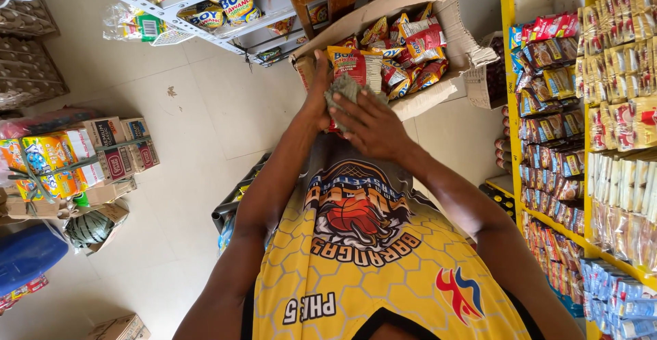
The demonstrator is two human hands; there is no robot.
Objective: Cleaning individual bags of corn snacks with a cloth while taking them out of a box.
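Yellow shelf hung with snack strips; white rack of bags; bundled cartons; blue drum; tiled floor.

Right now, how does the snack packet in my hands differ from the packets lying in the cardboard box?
The held snack packet is gripped by the left hand, while the right hand presses a grey cloth on it; the box packets lie untouched. The held one stands upright and alone; the others are piled at mixed angles inside the cardboard box. Both are red-and-yellow printed foil packets.
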